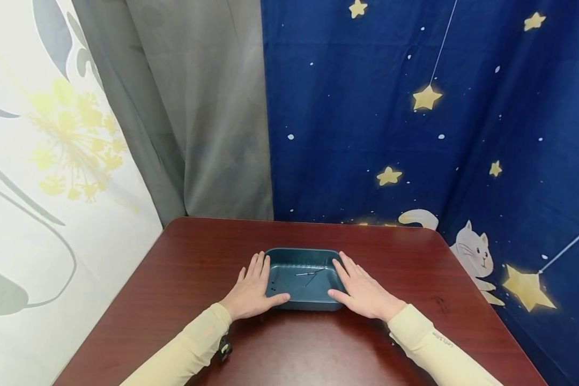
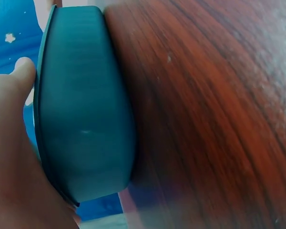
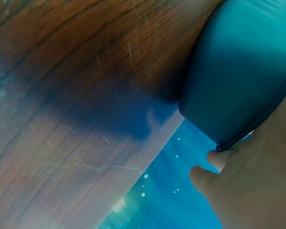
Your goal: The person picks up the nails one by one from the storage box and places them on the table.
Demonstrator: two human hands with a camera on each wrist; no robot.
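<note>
A dark teal rectangular tray (image 1: 301,306) stands upright on the table. Inside it lie a few thin dark rods (image 1: 311,279), one with a shiny section, and several tiny dark bits (image 1: 273,284) near its left side; their kind is too small to tell. My left hand (image 1: 255,289) rests along the tray's left rim with straight fingers, its thumb over the near left corner. On the opposite side, my right hand (image 1: 364,289) lies against the right rim, fingers extended and thumb at the near right corner. Both wrist views show the tray's outer wall (image 2: 83,105) beside the hand.
The reddish-brown wooden table (image 1: 299,348) has rounded far corners. Behind it hang a grey curtain (image 1: 222,107) and a blue star-patterned curtain (image 1: 347,107). A white patterned cloth (image 1: 29,225) hangs at the left. A small dark object (image 1: 224,348) shows under the left cuff.
</note>
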